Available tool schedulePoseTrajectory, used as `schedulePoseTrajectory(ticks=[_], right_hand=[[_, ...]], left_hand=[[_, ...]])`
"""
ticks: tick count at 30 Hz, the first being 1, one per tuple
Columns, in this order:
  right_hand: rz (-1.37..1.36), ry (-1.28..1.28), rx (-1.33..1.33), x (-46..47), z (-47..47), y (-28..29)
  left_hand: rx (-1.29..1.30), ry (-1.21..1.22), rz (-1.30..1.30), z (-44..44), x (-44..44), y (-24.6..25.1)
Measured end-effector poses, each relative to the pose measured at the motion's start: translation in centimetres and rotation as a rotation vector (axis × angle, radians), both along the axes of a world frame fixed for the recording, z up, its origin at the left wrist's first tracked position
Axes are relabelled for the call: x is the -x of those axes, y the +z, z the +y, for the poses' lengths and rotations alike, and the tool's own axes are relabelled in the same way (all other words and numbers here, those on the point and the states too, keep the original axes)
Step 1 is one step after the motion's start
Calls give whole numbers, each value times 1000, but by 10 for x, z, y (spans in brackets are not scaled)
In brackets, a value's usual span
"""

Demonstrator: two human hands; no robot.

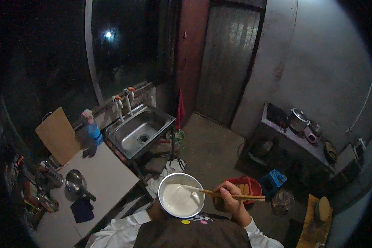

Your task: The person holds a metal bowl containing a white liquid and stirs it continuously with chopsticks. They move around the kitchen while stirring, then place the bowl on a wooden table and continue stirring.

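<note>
My right hand (231, 198) grips a pair of wooden chopsticks (251, 197). Their tips, coated in white, dip into a pale, creamy batter-like liquid (177, 198). A round metal bowl (160, 190) contains that liquid and sits close against my dark apron (189, 235). My left hand (156, 210) supports the bowl from its left side and below; most of this hand is hidden behind the bowl, so the fingers cannot be made out.
On the left, a pale countertop (102, 176) bears a metal ladle or pan (75, 184) and a dark cloth (82, 210). Beyond it is a steel sink (136, 133). A red bucket (255, 186) stands on the floor; a rice cooker (299, 119) occupies the right-hand shelf.
</note>
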State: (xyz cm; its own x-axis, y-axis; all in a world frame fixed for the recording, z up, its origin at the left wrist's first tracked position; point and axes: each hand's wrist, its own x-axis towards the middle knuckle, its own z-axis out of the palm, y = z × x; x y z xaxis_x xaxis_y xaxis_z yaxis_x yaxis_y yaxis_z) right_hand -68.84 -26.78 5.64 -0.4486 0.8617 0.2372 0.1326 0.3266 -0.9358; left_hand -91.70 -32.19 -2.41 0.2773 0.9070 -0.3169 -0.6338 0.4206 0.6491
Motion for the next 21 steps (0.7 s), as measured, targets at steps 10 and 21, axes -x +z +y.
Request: schedulePoseTrajectory(ticks=[10,21], right_hand=[[-168,346,156,-55,39,-7],[108,321,326,-59,52,-26]], left_hand=[[-104,56,45,27,-58,3],[-77,97,63,25,-66,-7]])
